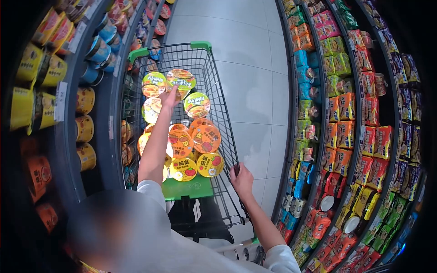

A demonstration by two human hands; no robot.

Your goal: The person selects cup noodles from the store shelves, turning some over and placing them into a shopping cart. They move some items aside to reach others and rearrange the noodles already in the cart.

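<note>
The noodle cup (pixel 181 76) lay lid-up toward the far end of the shopping cart (pixel 201 45), directly ahead of the nearer left hand (pixel 169 98), whose fingers touched its near edge, closure indeterminable, while the right hand (pixel 242 179), well apart, gripped the cart's right rim.

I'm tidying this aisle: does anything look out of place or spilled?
Two plain white discs stand out among the colourful packets on the right; I can't tell what they are. No spill shows in the cart.
</note>
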